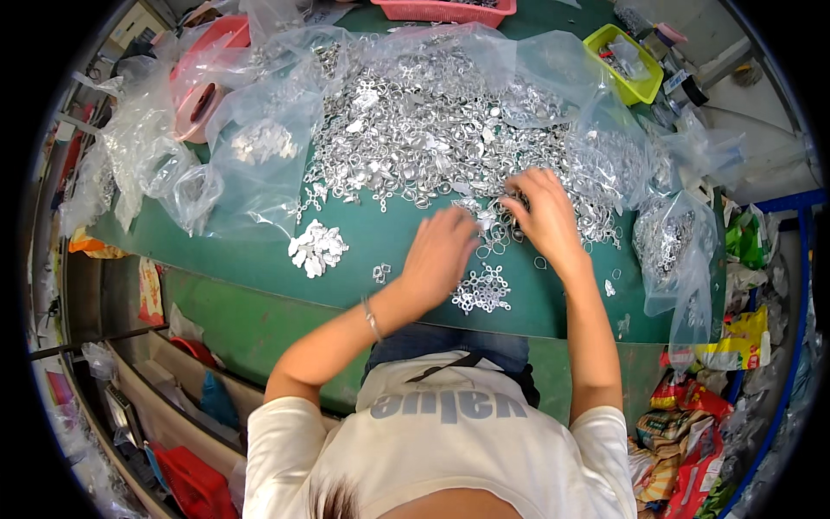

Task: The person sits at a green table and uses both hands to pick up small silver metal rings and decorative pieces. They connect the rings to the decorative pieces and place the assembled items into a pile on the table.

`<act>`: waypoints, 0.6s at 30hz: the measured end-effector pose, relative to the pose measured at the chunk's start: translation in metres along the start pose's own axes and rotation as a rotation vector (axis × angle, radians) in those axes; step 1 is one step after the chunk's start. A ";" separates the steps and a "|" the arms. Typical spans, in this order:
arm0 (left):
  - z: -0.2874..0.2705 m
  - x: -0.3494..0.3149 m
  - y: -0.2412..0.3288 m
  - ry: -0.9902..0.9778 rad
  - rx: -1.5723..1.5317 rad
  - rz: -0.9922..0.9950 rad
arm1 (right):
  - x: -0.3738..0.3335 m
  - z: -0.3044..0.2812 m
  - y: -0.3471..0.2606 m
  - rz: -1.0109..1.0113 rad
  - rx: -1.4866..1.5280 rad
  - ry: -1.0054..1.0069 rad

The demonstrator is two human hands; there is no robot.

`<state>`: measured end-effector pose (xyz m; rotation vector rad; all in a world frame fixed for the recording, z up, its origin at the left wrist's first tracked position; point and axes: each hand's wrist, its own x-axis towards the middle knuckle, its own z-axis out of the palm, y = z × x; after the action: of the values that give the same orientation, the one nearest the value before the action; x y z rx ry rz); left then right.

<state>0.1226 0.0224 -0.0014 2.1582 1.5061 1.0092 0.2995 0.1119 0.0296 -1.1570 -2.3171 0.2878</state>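
A large heap of small silver metal pieces, many of them rings and flat shapes, covers the far middle of the green table. My right hand rests at the heap's near right edge, fingers bent over the pieces and thumb apart from them. Left of it, my left hand hovers by the heap's front edge, its fingers blurred by motion; whether they hold anything is hidden. Close below the hands lies a small pile of ring-linked silver pieces. A pile of flat whitish pieces sits farther left, with a few squarish pieces between.
Clear plastic bags lie left of and around the heap; another filled bag sits at the table's right edge. A yellow-green basket and a pink basket stand at the back. Drawers are lower left, colourful packages lower right.
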 end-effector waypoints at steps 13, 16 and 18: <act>0.034 0.077 -0.041 0.059 0.028 0.015 | -0.008 -0.008 0.047 0.467 0.295 0.228; 0.036 0.079 -0.035 0.055 0.014 0.144 | -0.011 -0.013 0.063 0.372 0.192 0.356; 0.041 0.080 -0.037 0.035 0.061 0.180 | -0.013 -0.009 0.067 0.177 -0.031 0.378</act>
<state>0.1418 0.1152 -0.0241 2.3654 1.3941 1.0770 0.3567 0.1423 0.0051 -1.3091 -1.9019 0.0860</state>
